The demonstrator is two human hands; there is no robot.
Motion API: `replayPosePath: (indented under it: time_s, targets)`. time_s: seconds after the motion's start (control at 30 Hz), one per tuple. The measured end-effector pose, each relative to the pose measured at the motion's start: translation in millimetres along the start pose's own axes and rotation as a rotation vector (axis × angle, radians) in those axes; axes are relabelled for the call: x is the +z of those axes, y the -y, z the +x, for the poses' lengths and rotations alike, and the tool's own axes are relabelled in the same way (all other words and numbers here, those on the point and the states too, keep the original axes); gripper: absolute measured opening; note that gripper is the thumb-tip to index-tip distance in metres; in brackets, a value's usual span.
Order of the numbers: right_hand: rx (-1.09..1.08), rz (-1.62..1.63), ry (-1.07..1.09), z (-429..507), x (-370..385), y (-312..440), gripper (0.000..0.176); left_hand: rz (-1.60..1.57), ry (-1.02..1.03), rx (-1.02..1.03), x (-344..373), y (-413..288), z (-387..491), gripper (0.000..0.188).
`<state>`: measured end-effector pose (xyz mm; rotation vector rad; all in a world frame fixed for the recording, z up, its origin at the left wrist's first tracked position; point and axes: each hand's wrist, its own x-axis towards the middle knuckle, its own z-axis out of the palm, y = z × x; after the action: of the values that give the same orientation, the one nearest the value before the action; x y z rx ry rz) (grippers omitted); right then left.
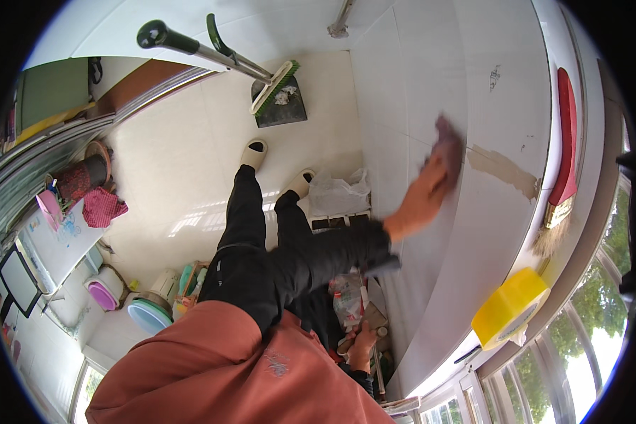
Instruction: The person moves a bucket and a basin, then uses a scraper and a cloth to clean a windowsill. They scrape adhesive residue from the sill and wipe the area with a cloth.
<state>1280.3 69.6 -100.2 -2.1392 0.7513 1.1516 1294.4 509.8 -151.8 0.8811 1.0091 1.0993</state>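
Observation:
My left hand (437, 177) reaches across to the white wall panel (418, 69) and is blurred by motion. A purplish-brown rag (448, 132), its outline smeared, appears to be bunched under its fingers against the panel. To the right of this hand, a beige patch (503, 168) marks the panel near its edge. My right hand (363, 347) is low, near my waist, gripping what looks like a putty knife with a flat tan-grey blade (374, 316). A red-handled paintbrush (564, 143) and a yellow tape roll (510, 307) rest on the window ledge.
A broom (275, 87) stands in a black dustpan (286, 108) holding debris. Beside my feet is a clear plastic bag (339, 196). Basins (149, 312), a basket (191, 283) and a cloth-draped small table (66, 233) line the left side. Windows (567, 344) lie right.

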Motion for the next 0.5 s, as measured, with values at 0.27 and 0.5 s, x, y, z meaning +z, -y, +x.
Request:
replayPosePath:
  time_s: [0.27, 0.5]
  targets:
    - [-0.094, 0.084, 0.036, -5.9, -2.9, 2.6, 0.021, -1.094, 0.502, -1.059, -56.7, -14.1, -88.6, 0.025]
    - [-0.16, 0.108, 0.045, -7.8, 28.1, -7.8, 0.025, -0.829, 0.56, -1.001, -187.1, -80.1, -58.9, 0.023]
